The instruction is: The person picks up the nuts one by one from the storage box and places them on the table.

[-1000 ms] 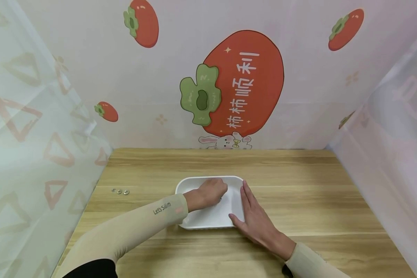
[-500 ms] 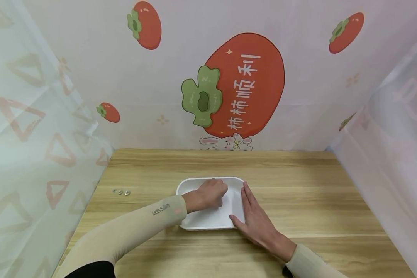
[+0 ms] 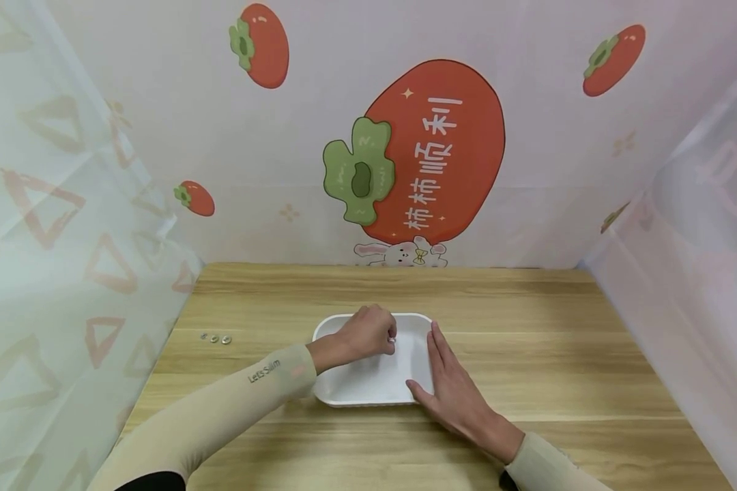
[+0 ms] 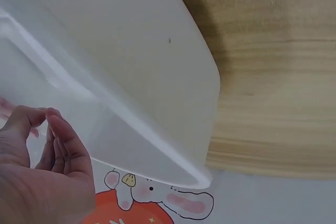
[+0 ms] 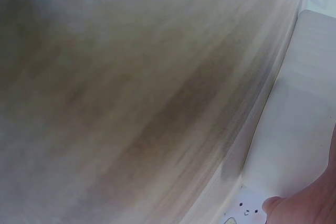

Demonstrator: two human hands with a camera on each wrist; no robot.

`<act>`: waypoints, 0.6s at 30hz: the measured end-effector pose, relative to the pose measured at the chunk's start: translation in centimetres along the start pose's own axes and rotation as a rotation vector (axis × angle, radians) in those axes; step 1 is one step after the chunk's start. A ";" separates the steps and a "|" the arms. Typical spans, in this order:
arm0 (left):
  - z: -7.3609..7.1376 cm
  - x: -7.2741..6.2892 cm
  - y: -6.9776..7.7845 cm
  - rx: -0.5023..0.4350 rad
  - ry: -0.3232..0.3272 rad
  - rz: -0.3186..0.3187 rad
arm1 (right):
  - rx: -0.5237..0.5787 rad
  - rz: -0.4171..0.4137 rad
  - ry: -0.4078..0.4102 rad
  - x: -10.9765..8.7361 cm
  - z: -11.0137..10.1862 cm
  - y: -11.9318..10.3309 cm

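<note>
- Since the earlier frame, the left sleeve (image 3: 221,416) has drawn back slightly and the left hand (image 3: 364,332) has come up a little; the right hand (image 3: 457,392) looks unmoved.
- Wooden table (image 3: 510,300): beneath and around the grip.
- White tray (image 3: 359,385): on the table, just under the left hand's pinch.
- Right hand: straight fingers along the tray's right end, gripping nothing; steady pressure there should stop any sliding.
- Left hand: thumb and finger meet at their tips, seemingly holding a shiny bit (image 3: 392,339); a light, low pinch would suit it best.
- Three metal pieces (image 3: 214,339): on the table, well left of the grip.
- Shiny bit: visible at the fingertips from the head view; the left wrist view shows the tips meeting but no bit between them.
</note>
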State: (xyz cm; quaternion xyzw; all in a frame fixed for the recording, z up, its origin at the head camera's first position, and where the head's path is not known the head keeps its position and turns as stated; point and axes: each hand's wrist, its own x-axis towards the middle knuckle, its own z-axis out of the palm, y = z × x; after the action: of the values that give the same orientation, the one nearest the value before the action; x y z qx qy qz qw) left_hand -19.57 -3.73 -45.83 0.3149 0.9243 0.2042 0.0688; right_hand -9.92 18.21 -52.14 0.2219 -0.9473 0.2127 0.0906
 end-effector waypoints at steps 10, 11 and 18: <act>-0.5 -0.7 0.1 -0.166 0.080 -0.017 | 0.000 0.032 -0.049 0.1 -0.1 0.0; -0.5 -0.8 0.1 -0.171 0.089 -0.014 | 0.000 0.034 -0.052 0.1 -0.1 0.0; -0.6 -1.6 -0.1 -0.233 0.148 -0.032 | 0.002 0.037 -0.058 0.1 -0.1 0.0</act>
State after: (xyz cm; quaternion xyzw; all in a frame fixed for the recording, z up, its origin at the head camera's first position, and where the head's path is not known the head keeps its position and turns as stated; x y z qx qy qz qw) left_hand -18.53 -4.92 -45.36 0.2740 0.9018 0.3318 0.0398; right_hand -10.02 18.23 -51.98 0.2102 -0.9533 0.2086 0.0591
